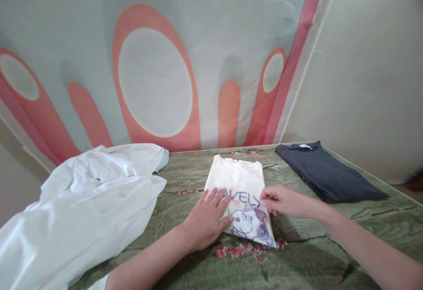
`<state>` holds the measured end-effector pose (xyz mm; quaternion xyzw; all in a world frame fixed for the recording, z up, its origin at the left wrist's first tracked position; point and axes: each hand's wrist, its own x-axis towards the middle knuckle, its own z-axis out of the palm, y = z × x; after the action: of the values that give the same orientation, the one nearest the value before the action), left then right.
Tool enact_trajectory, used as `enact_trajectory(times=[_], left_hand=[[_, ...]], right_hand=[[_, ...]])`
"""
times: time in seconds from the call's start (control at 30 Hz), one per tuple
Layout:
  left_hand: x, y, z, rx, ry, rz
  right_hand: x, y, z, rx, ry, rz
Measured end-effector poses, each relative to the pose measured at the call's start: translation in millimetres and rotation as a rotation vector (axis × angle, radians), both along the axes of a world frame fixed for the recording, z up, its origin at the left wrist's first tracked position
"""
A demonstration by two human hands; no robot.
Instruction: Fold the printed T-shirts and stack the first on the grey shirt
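A folded white T-shirt [238, 175] lies in the middle of the table, its neckline toward the far side. Purple "LOVELY" lettering and a cartoon dog with a bow are printed on its front. My left hand [209, 219] rests flat on the shirt's left part, fingers spread, covering some of the print. At the right edge, beside the end of the lettering, my right hand [286, 200] has its fingers curled together on the shirt's fabric. Its fingertips are partly hidden.
Loose white cloth [95, 202] is heaped along the left side of the table. A folded dark garment [325, 171] lies at the far right. The wood-patterned tabletop [185, 173] has pink flower prints and meets a decorated backdrop [211, 25] behind.
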<state>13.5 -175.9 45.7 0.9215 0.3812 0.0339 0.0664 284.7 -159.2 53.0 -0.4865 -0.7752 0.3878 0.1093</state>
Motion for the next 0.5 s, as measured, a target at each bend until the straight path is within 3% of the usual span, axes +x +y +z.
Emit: enact_trajectory(times=[0.07,0.13,0.3,0.5], left_hand=[[11,-4,-1.4,0.012,-0.026,-0.052],[21,-6,-4.2,0.025,-0.045,-0.101],[29,-7,-13.9,0.048,-0.061,-0.123],[26,-7,-16.2,0.049,-0.067,-0.107]], right_hand=[[-10,16,-4.8,0.327,-0.006,0.015],[-24,30,-13.3,0.494,-0.004,0.126],[-42,60,-31.0,0.547,-0.12,0.385],[-23,97,-38.9,0.562,-0.261,0.307]])
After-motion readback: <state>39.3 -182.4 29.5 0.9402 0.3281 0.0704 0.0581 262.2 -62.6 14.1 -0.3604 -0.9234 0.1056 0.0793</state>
